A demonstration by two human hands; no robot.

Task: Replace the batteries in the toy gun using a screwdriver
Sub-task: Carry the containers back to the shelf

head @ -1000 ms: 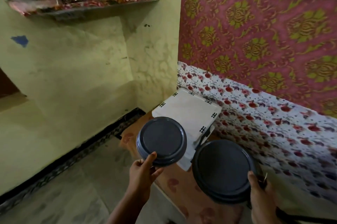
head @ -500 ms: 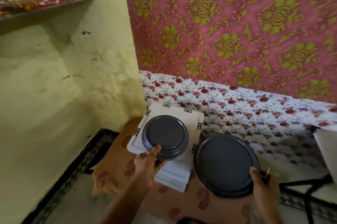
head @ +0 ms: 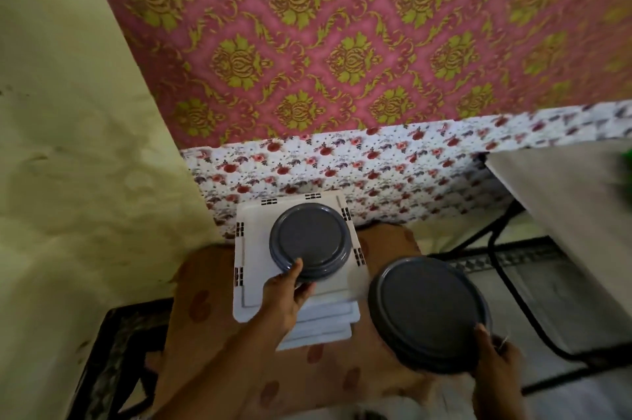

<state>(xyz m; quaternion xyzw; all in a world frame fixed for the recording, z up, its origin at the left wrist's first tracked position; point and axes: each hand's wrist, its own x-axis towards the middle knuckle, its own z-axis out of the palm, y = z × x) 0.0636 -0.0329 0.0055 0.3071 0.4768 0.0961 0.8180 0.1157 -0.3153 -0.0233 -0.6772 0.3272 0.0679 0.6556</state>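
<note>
No toy gun, batteries or screwdriver show clearly. My left hand grips the near rim of a small round dark grey container, held over a stack of white square lids. My right hand grips the lower right rim of a larger round dark grey container, held to the right of the stack. A thin metal bit sticks out near the right fingers; I cannot tell what it is.
The white stack rests on a brown patterned cushion by the yellow wall corner. A floral cloth and pink patterned curtain hang behind. A grey-topped table with black metal legs stands at right, something green blurred on it.
The view has swung right and down toward the white stack. Both hands keep hold of their containers, and the small one now hangs right over the stack. The table has come into view.
</note>
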